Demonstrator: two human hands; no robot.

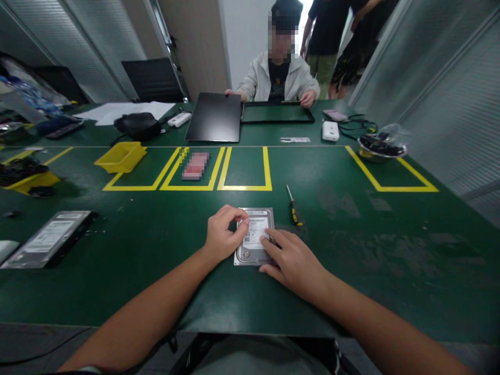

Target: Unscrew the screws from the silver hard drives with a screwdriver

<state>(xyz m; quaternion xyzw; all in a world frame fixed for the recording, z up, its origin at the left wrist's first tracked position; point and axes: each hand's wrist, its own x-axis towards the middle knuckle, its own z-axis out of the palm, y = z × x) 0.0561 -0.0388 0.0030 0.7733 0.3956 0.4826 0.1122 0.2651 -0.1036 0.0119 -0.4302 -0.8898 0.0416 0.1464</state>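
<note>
One loosely open right hand (295,260) rested on the right side of a hard drive (253,240), set in from the middle of the table's (156,229) near edge; the left hand (225,234) curled over the drive's other side, whether pinching anything I could not tell. Lopsided pressure could have skidded the drive, or an outward swing rolled the screwdriver (296,212) lying nearer the far edge.
</note>
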